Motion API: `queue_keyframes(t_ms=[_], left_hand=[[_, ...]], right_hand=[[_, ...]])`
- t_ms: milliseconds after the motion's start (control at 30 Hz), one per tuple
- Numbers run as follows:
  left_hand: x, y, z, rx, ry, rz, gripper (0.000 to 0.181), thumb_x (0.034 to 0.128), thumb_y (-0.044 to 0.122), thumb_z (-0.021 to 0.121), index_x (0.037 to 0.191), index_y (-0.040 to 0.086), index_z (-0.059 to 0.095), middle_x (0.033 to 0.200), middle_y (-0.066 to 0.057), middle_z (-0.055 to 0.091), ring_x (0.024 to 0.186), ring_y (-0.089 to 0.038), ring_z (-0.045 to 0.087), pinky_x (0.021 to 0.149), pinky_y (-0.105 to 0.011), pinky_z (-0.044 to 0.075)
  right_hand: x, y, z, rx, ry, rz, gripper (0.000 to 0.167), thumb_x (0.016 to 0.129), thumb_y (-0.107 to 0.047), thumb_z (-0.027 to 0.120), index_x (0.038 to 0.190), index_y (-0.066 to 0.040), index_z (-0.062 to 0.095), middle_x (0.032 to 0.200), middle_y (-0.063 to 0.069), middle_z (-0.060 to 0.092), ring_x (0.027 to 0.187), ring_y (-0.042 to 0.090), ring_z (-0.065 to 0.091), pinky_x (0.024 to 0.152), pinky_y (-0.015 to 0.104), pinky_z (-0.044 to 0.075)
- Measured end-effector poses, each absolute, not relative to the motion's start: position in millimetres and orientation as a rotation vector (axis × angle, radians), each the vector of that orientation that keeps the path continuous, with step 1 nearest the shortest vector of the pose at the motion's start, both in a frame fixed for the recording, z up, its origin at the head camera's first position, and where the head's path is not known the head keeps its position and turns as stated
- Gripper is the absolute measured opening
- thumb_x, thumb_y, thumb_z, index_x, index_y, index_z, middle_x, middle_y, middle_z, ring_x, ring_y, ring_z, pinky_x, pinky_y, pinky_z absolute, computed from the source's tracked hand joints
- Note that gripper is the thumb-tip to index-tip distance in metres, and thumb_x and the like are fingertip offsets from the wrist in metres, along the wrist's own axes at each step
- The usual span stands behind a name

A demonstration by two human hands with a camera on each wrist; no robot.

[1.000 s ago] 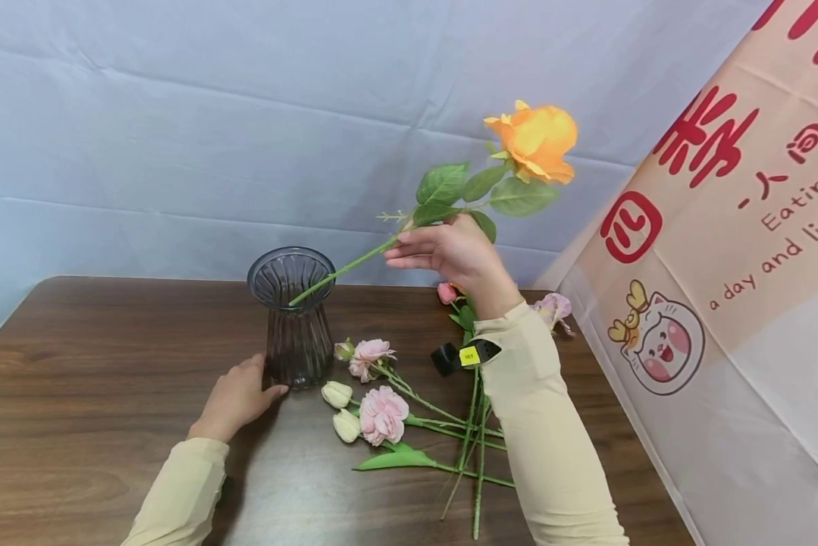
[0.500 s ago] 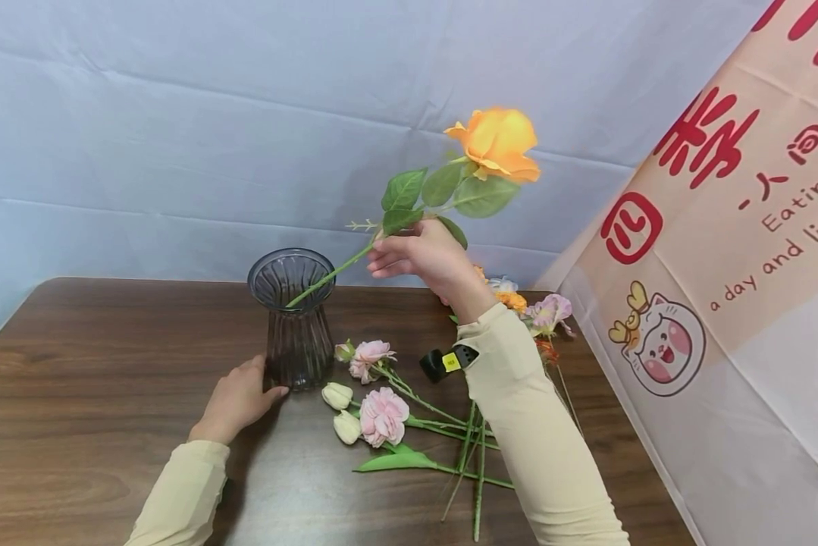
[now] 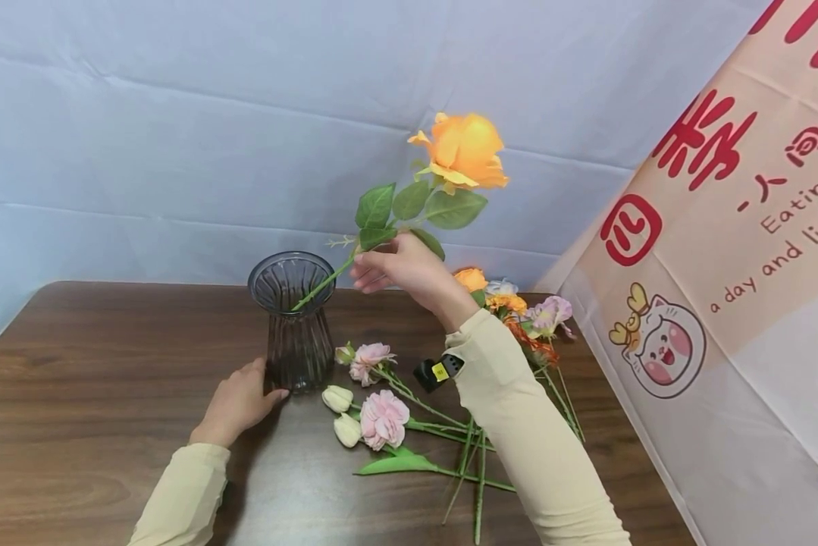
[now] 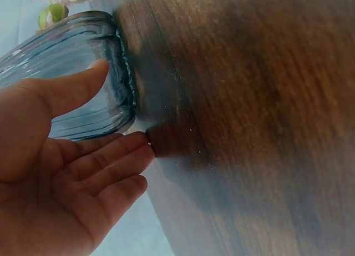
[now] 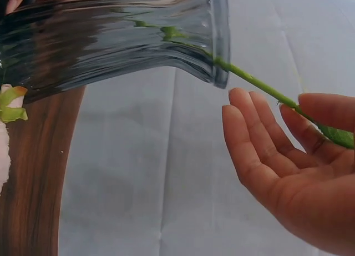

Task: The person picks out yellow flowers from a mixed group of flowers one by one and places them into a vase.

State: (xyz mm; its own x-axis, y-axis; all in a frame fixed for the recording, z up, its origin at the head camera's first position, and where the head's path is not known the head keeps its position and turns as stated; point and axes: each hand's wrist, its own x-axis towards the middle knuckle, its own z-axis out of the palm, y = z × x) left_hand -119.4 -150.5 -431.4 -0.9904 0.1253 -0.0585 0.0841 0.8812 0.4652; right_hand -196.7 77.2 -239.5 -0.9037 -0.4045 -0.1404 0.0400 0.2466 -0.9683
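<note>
A dark ribbed glass vase (image 3: 301,349) stands upright on the table. My left hand (image 3: 239,402) rests low against its left side; in the left wrist view that hand (image 4: 83,156) has its thumb on one side of the glass (image 4: 66,109) and its fingers beside the base. With thumb and forefinger my right hand (image 3: 409,271) pinches the stem of an orange rose (image 3: 465,152) to the right of the vase. In the right wrist view the tilted green stem (image 5: 258,85) passes through the vase's mouth (image 5: 221,36), the other fingers of the hand (image 5: 299,167) extended.
Right of the vase lie pink flowers (image 3: 384,419), white tulips (image 3: 337,398) and crossing green stems on the wooden table (image 3: 108,379). Orange and purple flowers (image 3: 549,312) lie at the table's back right. A pale cloth (image 3: 177,136) hangs behind, a printed banner (image 3: 743,250) at the right.
My right hand has moved left and slightly down with the orange rose, and the stem's lower end remains in the vase's mouth. The left hand and vase have hardly moved.
</note>
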Motion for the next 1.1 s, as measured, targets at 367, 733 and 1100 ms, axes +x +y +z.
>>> queue_keyframes(t_ms=[367, 733, 1100], left_hand=[[-119, -151, -433, 0.155, 2.959, 0.712, 0.067, 0.0839, 0.026, 0.065, 0.126, -0.018, 0.038, 0.117, -0.037, 0.048, 0.102, -0.052, 0.049, 0.083, -0.059, 0.041], [-119, -151, -432, 0.162, 2.963, 0.714, 0.066, 0.0836, 0.026, 0.065, 0.125, -0.018, 0.039, 0.115, -0.037, 0.049, 0.1, -0.052, 0.05, 0.082, -0.058, 0.042], [-119, -151, -432, 0.159, 2.966, 0.704, 0.066, 0.0838, 0.026, 0.065, 0.125, -0.019, 0.038, 0.116, -0.038, 0.049, 0.101, -0.052, 0.049, 0.083, -0.059, 0.042]], right_hand=[[-194, 71, -250, -0.422, 2.114, -1.555, 0.021, 0.094, -0.003, 0.048, 0.112, 0.007, 0.052, 0.093, 0.023, 0.062, 0.082, 0.033, 0.063, 0.071, 0.036, 0.055], [-194, 77, -254, -0.427, 2.068, -1.571, 0.02, 0.092, -0.001, 0.049, 0.109, 0.009, 0.051, 0.094, 0.027, 0.061, 0.081, 0.034, 0.063, 0.072, 0.038, 0.054], [-193, 88, -252, -0.432, 2.061, -1.636, 0.019, 0.093, -0.008, 0.052, 0.103, 0.008, 0.057, 0.092, 0.028, 0.062, 0.084, 0.039, 0.062, 0.074, 0.041, 0.054]])
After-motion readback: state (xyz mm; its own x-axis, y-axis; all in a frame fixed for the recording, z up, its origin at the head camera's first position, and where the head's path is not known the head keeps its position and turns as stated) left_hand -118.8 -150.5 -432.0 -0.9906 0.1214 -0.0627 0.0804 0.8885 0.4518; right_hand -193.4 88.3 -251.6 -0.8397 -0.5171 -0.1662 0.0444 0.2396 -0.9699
